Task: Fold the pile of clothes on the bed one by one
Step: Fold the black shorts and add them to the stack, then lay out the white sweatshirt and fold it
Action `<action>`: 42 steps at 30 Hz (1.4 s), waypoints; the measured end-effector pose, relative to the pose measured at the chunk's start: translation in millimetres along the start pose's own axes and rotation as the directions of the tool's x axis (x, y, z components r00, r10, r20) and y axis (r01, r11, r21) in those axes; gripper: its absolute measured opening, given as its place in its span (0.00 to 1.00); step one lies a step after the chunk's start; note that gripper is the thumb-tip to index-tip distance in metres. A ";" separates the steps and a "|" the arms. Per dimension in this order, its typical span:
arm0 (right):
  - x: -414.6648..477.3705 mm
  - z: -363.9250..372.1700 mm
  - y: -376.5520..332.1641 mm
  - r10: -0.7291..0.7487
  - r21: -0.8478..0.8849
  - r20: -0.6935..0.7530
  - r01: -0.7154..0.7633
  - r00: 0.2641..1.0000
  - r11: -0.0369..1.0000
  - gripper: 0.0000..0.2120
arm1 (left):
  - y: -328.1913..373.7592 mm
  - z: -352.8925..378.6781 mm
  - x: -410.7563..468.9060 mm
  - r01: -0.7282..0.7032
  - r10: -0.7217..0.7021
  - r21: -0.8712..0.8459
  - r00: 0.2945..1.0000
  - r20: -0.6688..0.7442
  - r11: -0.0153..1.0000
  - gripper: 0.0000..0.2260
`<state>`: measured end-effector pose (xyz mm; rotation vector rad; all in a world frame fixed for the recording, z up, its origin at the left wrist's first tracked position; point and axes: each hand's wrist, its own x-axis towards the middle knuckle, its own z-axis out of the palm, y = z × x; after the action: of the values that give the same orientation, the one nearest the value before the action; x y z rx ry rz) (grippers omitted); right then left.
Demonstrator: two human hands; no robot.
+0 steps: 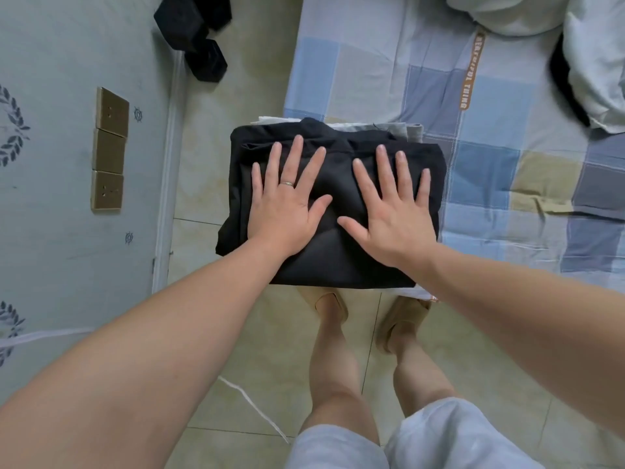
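A folded black garment (338, 262) lies on top of a small stack at the near corner of the bed (490, 170). Edges of grey and white folded clothes (411, 130) stick out from under its far side. My left hand (287, 201) lies flat on the left half of the black garment, fingers spread, a ring on one finger. On the right half, my right hand (394, 211) rests flat with its fingers apart too. Neither hand grips the cloth.
The bed has a blue, grey and beige checked sheet. A pale bundle of bedding or clothes (595, 62) with something black under it sits at the far right. Black boxes (199, 35) stand on the tiled floor by the wall. My legs stand at the bed's edge.
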<state>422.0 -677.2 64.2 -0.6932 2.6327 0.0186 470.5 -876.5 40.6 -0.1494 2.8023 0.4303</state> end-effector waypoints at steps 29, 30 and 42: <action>4.5 -104.0 75.6 -0.048 0.186 0.369 -0.024 0.928 0.982 0.39 | 97.5 -57.1 -1.0 0.413 -0.347 -0.163 0.880 0.325 0.896 0.29; -7.8 -123.4 88.3 -0.043 0.193 0.335 -0.024 0.941 0.981 0.38 | 114.2 -70.1 -4.9 0.395 -0.330 -0.166 0.888 0.320 0.904 0.29; -143.3 -223.2 346.5 0.041 0.130 0.161 -0.063 0.986 0.990 0.40 | 379.7 -123.4 16.8 0.239 -0.192 -0.223 0.958 0.214 0.945 0.29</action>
<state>283.8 -332.5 293.4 -0.5534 2.4729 -0.0844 364.5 -554.9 252.8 -0.4426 2.5021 0.6987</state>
